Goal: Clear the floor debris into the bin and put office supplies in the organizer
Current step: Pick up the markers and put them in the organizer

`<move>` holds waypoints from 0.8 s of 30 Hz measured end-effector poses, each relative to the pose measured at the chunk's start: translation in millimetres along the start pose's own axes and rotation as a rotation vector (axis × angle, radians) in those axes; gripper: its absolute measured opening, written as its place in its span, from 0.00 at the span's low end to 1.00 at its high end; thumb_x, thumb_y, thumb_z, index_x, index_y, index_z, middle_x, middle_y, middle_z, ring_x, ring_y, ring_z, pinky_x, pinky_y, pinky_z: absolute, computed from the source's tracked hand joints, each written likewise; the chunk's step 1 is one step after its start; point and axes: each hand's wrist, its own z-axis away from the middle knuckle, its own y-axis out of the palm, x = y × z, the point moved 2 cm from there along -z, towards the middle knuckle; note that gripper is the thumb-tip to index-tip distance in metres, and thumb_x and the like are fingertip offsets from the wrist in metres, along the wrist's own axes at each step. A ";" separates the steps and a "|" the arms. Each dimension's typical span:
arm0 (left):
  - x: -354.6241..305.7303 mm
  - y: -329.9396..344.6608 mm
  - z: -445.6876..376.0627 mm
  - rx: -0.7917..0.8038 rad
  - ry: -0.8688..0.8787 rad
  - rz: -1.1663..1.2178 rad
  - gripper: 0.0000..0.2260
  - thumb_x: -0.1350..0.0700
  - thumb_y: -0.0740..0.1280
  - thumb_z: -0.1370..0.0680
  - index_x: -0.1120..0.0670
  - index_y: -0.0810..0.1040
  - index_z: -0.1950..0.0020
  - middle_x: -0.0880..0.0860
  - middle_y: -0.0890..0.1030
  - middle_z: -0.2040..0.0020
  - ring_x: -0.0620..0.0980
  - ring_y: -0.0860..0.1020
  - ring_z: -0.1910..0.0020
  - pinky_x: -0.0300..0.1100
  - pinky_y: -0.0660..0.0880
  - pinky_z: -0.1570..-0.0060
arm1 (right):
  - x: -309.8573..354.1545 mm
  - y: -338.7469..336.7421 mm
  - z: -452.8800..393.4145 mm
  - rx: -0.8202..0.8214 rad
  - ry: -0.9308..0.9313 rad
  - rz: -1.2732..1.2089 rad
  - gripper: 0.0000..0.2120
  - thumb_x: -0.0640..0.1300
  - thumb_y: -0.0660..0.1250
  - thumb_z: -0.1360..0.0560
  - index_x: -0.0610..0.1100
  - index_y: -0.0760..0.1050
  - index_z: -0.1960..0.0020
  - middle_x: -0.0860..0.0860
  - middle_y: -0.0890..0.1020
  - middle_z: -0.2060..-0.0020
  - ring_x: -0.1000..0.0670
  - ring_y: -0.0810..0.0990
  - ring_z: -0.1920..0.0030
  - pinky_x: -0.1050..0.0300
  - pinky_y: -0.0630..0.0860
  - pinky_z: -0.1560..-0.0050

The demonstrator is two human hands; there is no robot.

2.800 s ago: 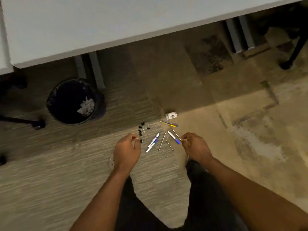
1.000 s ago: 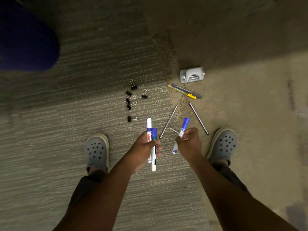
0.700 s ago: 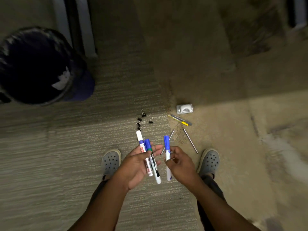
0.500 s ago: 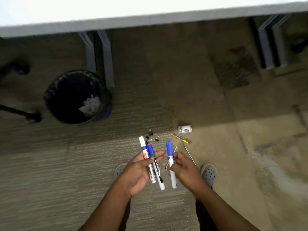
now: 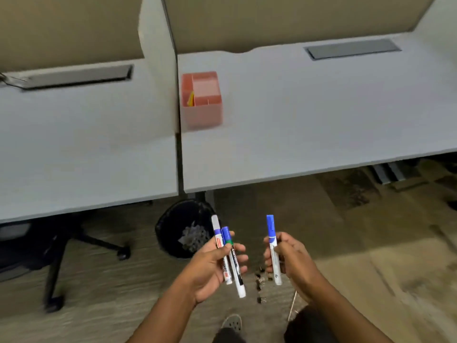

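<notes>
Markers: left hand (image 5: pixel 212 266) grip holds two (image 5: pixel 228 258); right hand (image 5: pixel 288 258) grip holds one (image 5: pixel 273 248).

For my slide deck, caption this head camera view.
Left hand holds two markers, right hand one marker, facing the pink organizer on the desk.

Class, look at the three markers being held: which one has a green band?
The longer marker in the left hand, showing a green band below its blue cap; its neighbour and the right hand's marker lack one.
</notes>
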 end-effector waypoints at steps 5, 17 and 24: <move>-69.1 8.4 9.2 -0.070 0.122 -0.077 0.12 0.64 0.62 0.21 0.60 0.77 0.39 0.64 0.82 0.47 0.63 0.82 0.48 0.57 0.79 0.51 | 68.5 4.3 -9.9 -0.037 -0.110 0.025 0.10 0.34 0.57 0.21 0.39 0.76 0.47 0.42 0.81 0.63 0.46 0.80 0.64 0.52 0.80 0.59; -254.4 63.1 -90.2 -0.278 0.598 -0.249 0.09 0.61 0.61 0.19 0.54 0.73 0.39 0.54 0.84 0.51 0.55 0.82 0.47 0.47 0.79 0.52 | 222.9 22.9 -178.8 -0.078 -0.372 0.281 0.04 0.47 0.62 0.20 0.54 0.73 0.46 0.60 0.85 0.55 0.57 0.82 0.50 0.56 0.77 0.46; -367.7 75.2 -165.9 -0.454 0.750 -0.389 0.08 0.58 0.60 0.18 0.46 0.73 0.45 0.49 0.84 0.53 0.52 0.81 0.47 0.47 0.75 0.49 | 295.0 54.0 -289.1 -0.047 -0.402 0.382 0.05 0.46 0.65 0.22 0.52 0.73 0.47 0.59 0.83 0.50 0.60 0.80 0.47 0.62 0.74 0.49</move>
